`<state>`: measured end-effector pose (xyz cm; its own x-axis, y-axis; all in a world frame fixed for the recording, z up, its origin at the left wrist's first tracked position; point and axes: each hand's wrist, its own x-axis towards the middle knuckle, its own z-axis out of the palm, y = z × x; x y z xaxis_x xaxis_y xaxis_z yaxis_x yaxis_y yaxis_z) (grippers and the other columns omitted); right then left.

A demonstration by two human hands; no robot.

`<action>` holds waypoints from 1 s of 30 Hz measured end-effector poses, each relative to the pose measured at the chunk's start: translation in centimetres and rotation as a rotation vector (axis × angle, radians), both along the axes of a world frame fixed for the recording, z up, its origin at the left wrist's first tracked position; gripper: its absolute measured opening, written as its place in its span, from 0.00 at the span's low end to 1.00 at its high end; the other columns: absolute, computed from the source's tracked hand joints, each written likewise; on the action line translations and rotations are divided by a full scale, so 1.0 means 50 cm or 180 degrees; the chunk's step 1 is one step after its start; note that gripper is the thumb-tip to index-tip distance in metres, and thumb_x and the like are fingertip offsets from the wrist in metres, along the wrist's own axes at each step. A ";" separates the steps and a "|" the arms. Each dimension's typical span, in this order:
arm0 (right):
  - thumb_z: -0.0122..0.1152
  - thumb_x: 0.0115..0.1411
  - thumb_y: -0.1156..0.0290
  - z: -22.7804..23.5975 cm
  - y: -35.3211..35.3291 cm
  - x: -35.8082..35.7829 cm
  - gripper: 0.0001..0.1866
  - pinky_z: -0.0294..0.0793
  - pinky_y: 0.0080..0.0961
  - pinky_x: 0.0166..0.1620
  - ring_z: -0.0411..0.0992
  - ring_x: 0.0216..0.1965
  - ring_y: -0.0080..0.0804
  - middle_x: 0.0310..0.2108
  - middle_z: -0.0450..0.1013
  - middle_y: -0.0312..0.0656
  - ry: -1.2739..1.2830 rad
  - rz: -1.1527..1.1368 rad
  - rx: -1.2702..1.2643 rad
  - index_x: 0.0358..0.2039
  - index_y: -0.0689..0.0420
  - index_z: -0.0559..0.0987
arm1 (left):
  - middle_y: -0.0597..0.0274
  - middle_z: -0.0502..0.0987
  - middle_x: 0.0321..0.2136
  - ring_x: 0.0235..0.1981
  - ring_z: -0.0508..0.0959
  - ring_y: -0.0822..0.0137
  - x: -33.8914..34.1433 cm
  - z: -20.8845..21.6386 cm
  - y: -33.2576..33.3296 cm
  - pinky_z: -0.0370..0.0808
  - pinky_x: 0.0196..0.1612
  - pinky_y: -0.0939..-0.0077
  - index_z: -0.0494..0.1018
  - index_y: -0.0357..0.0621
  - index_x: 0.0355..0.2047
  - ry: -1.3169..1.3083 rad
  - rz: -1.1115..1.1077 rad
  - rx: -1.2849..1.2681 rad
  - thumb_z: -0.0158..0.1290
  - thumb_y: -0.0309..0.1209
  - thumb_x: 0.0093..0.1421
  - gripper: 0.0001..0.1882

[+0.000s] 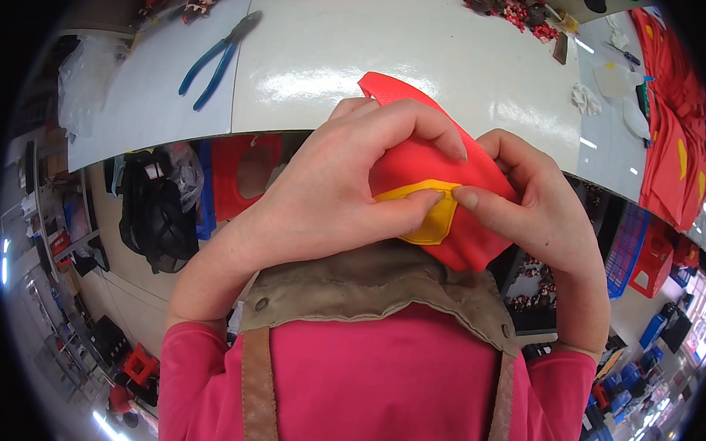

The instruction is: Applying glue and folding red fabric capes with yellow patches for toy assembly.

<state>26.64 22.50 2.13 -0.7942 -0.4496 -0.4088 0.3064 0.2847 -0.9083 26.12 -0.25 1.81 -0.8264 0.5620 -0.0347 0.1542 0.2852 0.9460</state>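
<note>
A red fabric piece (413, 167) with a yellow patch (437, 221) on it is held up between my two hands, over the table's near edge. My left hand (370, 170) grips it from the left, fingers over the red cloth and thumb tip on the yellow part. From the right, my right hand (532, 199) pinches it, its thumb tip at the upper corner of the yellow patch, close to my left thumb. The fingers of my right hand are partly hidden behind the cloth. What lies under the patch cannot be seen.
Blue-handled pliers (219, 60) lie on the white table (311, 71) at the left. Red pieces with yellow marks (674, 146) are heaped at the right. Small red and dark parts (523, 15) sit at the far edge. A black bag (157, 206) is below the table, left.
</note>
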 end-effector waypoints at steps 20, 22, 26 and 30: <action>0.64 0.56 0.68 0.037 0.060 -0.014 0.16 0.71 0.17 0.42 0.70 0.36 0.17 0.34 0.75 0.36 0.0008 -0.0327 0.0030 0.43 0.60 0.76 | 0.64 0.75 0.38 0.42 0.71 0.64 0.003 0.002 0.014 0.68 0.49 0.74 0.73 0.45 0.40 -0.0183 0.0360 0.0002 0.61 0.24 0.48 0.16; 0.63 0.59 0.69 0.036 0.132 -0.040 0.15 0.71 0.18 0.42 0.71 0.37 0.18 0.36 0.74 0.34 0.1199 -0.0949 0.0947 0.45 0.60 0.76 | 0.65 0.72 0.40 0.45 0.72 0.72 -0.001 0.011 0.004 0.65 0.54 0.78 0.70 0.40 0.41 -0.0245 0.0190 -0.0330 0.60 0.20 0.50 0.17; 0.58 0.58 0.76 -0.007 0.356 -0.096 0.16 0.69 0.25 0.50 0.72 0.45 0.30 0.42 0.74 0.41 0.2898 -0.1725 0.2883 0.48 0.60 0.74 | 0.65 0.72 0.40 0.45 0.72 0.72 -0.006 0.019 0.006 0.65 0.54 0.78 0.70 0.40 0.41 -0.0246 0.0195 -0.0275 0.60 0.21 0.50 0.17; 0.56 0.54 0.79 -0.073 0.464 -0.114 0.24 0.67 0.36 0.52 0.70 0.52 0.41 0.47 0.73 0.45 0.3034 -0.1284 0.4505 0.53 0.53 0.72 | 0.65 0.72 0.40 0.45 0.72 0.72 -0.015 0.016 0.013 0.66 0.54 0.78 0.70 0.40 0.40 -0.0242 0.0178 -0.0281 0.60 0.21 0.50 0.17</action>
